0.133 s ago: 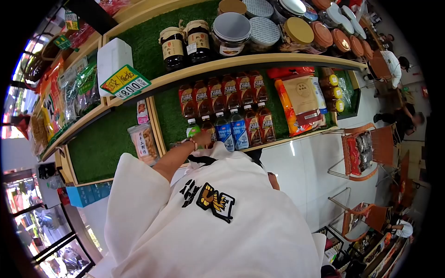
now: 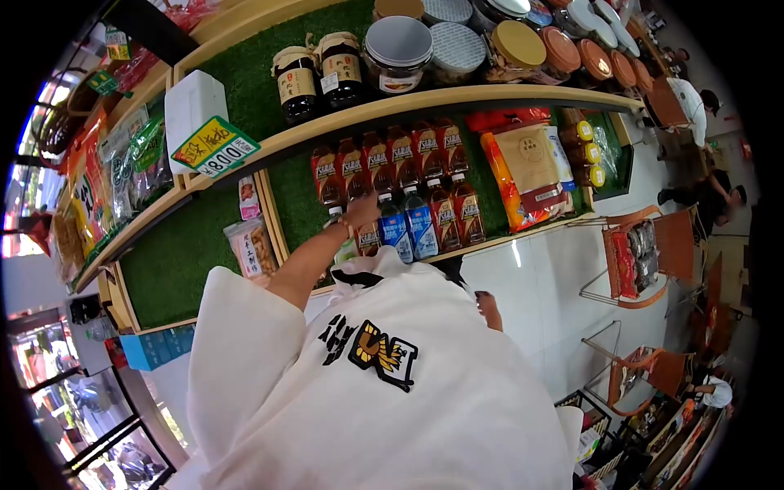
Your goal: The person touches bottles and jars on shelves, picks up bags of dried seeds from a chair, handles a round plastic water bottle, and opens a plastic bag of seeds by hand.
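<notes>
Because a green-labelled bottle (image 2: 346, 249) stands beside my left hand (image 2: 362, 214) (gripping or not, I can't tell), I should work gently: red-labelled bottles (image 2: 353, 167) beyond it, blue-labelled bottles (image 2: 422, 232) rightward; my right hand (image 2: 488, 309) shows unclearly.

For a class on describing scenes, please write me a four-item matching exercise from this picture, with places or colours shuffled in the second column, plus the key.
1 Left hand
2 Turf
3 Price sign
4 Shirt

A White, with a patch
B In front of a white block
C At the bottles
D Plain green

Pairs: 1-C, 2-D, 3-B, 4-A
</notes>
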### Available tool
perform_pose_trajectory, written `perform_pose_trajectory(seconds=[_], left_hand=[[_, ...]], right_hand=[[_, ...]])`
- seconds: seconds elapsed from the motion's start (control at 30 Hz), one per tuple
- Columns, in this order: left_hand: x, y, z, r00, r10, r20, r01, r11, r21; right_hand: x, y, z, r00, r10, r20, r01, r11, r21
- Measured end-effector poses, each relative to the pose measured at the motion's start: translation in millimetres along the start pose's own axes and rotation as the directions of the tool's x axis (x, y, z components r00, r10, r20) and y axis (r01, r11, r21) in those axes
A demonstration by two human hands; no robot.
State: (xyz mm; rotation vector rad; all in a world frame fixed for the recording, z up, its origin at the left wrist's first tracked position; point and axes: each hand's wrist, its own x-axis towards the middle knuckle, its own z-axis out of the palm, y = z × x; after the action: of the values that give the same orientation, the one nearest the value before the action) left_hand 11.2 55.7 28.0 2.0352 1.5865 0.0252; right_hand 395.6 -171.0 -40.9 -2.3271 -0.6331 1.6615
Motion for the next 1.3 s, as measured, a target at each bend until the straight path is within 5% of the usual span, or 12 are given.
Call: perform_pose_trajectory(seconds=[0.07, 0.17, 0.2, 0.37, 0.5, 0.63, 0.73, 0.93, 1.0, 1.07, 1.23, 1.3], left_hand=[[15, 27, -31, 0.972, -0.233, -0.025, 0.231, 0.971, -0.067], [27, 27, -32, 0.977, -0.212, 0.025, 0.213, 0.977, -0.031], [37, 15, -20, 0.935, -0.217, 0.281, 0.218, 0.976, 0.027], [-3, 41, -3, 0.989, -0.096, -0.110, 0.097, 0.995, 0.000], [-37, 47, 23, 0.993, 0.068, 0.098, -0.076, 0.994, 0.082], [0, 55, 16, 0.991, 0.079, 0.112, -0.096, 0.983, 0.156], [35, 69, -13, 0.995, 0.009, -0.094, -0.001, 0.996, 0.085], [102, 66, -15, 0.915, -0.208, 0.345, 0.114, 0.955, 0.274], [90, 71, -3, 0.995, -0.059, 0.085, 0.043, 0.981, 0.189], [74, 95, -11, 0.966, 0.069, -0.248, -0.037, 0.991, 0.132], [8, 105, 40, 0.998, 0.051, 0.043, -0.053, 0.998, 0.040], [-12, 124, 28, 0.966, -0.187, 0.176, 0.178, 0.982, 0.066]], right_hand=[[6, -5, -6, 0.999, 0.002, -0.032, 0.000, 0.996, 0.086], [9, -17, -17, 0.998, -0.041, -0.049, 0.043, 0.998, 0.045], [10, -20, -18, 0.997, -0.063, -0.049, 0.066, 0.996, 0.062], [5, -25, -3, 0.997, -0.070, -0.031, 0.073, 0.991, 0.109], [18, -1, 3, 0.961, -0.265, -0.081, 0.258, 0.962, -0.087], [12, -7, -9, 0.942, -0.210, -0.261, 0.228, 0.973, 0.040], [-2, -12, -17, 0.944, -0.314, -0.097, 0.305, 0.947, -0.099], [47, 1, -46, 0.922, -0.385, -0.037, 0.334, 0.841, -0.426], [63, 10, -61, 0.965, -0.255, -0.061, 0.247, 0.963, -0.111], [49, -19, -70, 0.976, -0.204, -0.082, 0.197, 0.976, -0.089], [66, -58, -77, 0.946, -0.321, -0.045, 0.306, 0.930, -0.205], [46, -126, -78, 0.916, -0.384, -0.112, 0.285, 0.823, -0.491]])
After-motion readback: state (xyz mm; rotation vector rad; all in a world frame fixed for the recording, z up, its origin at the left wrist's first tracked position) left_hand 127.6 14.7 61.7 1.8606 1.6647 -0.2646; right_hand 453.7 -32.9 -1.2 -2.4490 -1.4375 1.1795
